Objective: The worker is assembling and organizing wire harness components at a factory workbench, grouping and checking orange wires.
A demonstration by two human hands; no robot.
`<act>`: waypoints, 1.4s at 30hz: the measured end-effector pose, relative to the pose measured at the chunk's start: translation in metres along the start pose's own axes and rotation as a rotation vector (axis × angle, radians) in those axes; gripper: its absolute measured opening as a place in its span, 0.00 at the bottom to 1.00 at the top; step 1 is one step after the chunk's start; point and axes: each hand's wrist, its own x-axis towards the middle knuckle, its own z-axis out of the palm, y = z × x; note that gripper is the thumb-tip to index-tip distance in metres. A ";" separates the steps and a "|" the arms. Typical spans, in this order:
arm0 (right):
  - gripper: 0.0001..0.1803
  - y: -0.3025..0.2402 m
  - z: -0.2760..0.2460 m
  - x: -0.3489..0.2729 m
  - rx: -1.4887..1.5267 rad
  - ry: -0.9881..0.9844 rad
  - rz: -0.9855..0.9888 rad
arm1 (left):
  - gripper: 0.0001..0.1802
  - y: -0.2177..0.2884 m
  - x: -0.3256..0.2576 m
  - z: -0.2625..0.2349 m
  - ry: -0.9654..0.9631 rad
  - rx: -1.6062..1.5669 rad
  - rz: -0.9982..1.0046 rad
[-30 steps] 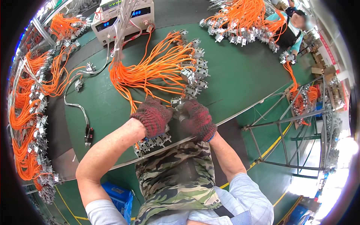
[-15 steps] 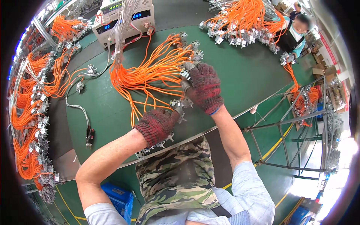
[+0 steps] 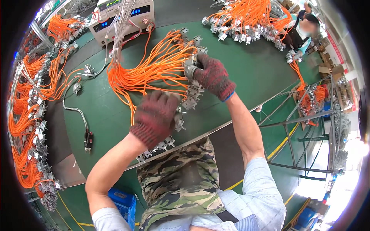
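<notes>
A fan of orange cables [image 3: 135,75] lies on the green table, spreading from a bunched end at the left to small metal connectors [image 3: 194,91] at the right. My right hand [image 3: 214,76], in a dark red and grey knitted glove, is closed at the upper part of the connector row, with its grey fingertips around a metal connector. Over the lower cables lies my left hand [image 3: 155,117], gloved the same way, back upward and fingers stretched out, slightly blurred. Its palm and thumb are hidden. More connectors [image 3: 165,143] sit below it along the table's front edge.
A bench power supply [image 3: 123,23] stands at the back. Orange cable bundles hang at the left [image 3: 23,127] and lie at the back right [image 3: 246,17], where another person [image 3: 302,32] works. A metal frame [image 3: 296,142] stands to the right; a blue crate [image 3: 123,202] is below.
My left hand has left the connector and moved up and left over the cables, its fingers straightening. My right hand stays at the connectors, slightly shifted. The view has shifted slightly.
</notes>
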 end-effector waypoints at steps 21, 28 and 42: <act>0.27 0.042 0.008 0.045 0.097 -0.038 -0.281 | 0.22 -0.024 0.057 0.072 -0.072 0.033 -0.061; 0.25 0.061 0.010 0.048 0.014 0.040 -0.426 | 0.25 -0.012 0.087 0.071 -0.394 -0.208 -0.334; 0.38 0.063 0.028 -0.028 -0.503 0.154 -0.574 | 0.29 -0.025 -0.022 0.034 -0.653 -0.039 -0.013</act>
